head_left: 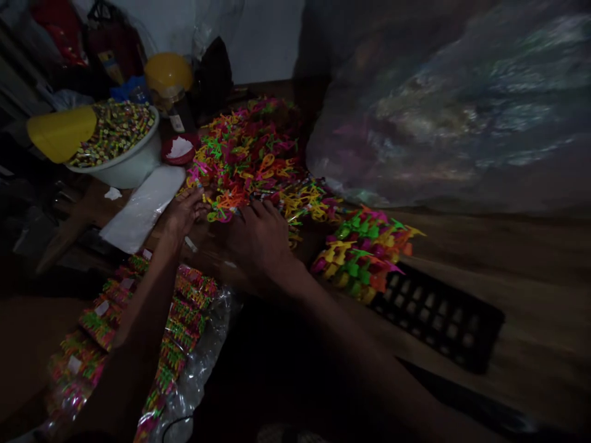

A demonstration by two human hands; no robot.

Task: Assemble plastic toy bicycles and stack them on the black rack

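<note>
A heap of small bright plastic toys (249, 154) in pink, orange, green and yellow lies on the wooden table. At its near left edge, my left hand (184, 209) is closed, with thumb and fingers pinching a small colourful plastic toy (199, 184). My right hand (264, 232) is at the heap's front edge, back upward. Its fingers are bent down among the toys, and their tips are hidden, so what they hold cannot be made out. Between the two hands lie loose orange, green and pink toys (226, 203).
Right of the heap, toys stand in rows (364, 252) on a black slotted rack (443, 317). At left are a white tub (133, 172) of small wrapped pieces, a red bowl (178, 159) and clear plastic bags (145, 206). Filled packs (187, 320) lie below; a large plastic sack (443, 123) stands behind.
</note>
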